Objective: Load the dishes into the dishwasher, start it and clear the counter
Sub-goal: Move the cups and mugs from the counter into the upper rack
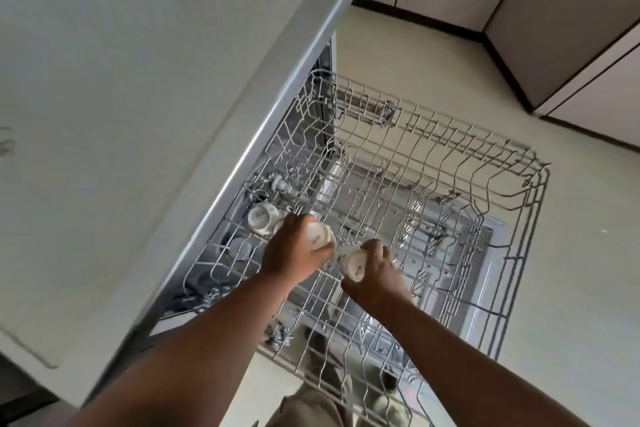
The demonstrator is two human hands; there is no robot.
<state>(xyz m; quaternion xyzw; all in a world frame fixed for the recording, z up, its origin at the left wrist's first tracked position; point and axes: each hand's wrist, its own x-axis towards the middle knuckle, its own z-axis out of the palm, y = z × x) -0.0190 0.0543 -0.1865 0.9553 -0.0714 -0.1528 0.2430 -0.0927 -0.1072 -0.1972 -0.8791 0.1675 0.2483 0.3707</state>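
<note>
Loading underway: left hand (pixel 294 253) and right hand (pixel 375 274) each grip an inverted cup (pixel 317 236), (pixel 356 265) over the upper rack (pixel 450 218); both next need seating beside the racked cup (pixel 261 217).

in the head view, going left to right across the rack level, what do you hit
Counter → cup already upside down in the rack → left hand gripping a cup → right hand gripping another cup → rack's right rim
</note>
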